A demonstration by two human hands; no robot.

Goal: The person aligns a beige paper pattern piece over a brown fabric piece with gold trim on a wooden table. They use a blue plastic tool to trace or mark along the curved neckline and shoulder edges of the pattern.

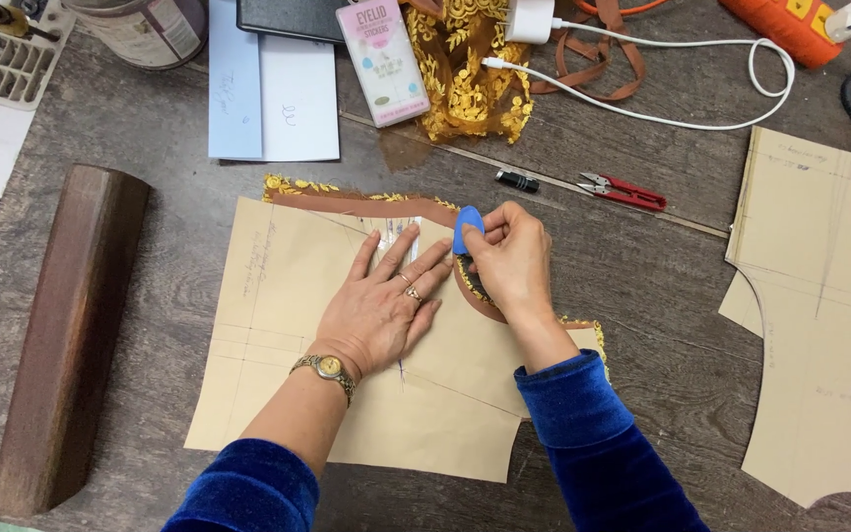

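A tan paper pattern piece (347, 365) is shown lying flat on a dark wooden table (642, 286), over a strip of brown fabric (386, 208) edged with gold lace, which emerges along the upper edge and curves down the right-hand side of the paper. The left hand (381, 305) is pressed palm-down on the paper, fingers spread and closed on nothing; a watch and rings are worn. A blue piece of tailor's chalk (467, 230) is pinched between the thumb and fingertips of the right hand (512, 258), its lower edge set at the curved paper edge.

The chalk is judged to be light, rigid and brittle, liable to chip or snap if pressed hard; it is best gripped across its flat faces near the upper part, as shown. Its long axis stands roughly upright in the view, tilted slightly, the marking edge pointing down towards the fabric. The paper is judged thin, light and apt to slide, hence the flat holding hand; the fabric beneath is soft and limp.

Red thread snips (623, 190), a further pattern piece (819, 315), a long wooden block (66, 335) and a white charger cable (682, 79) lie well apart from the hands.
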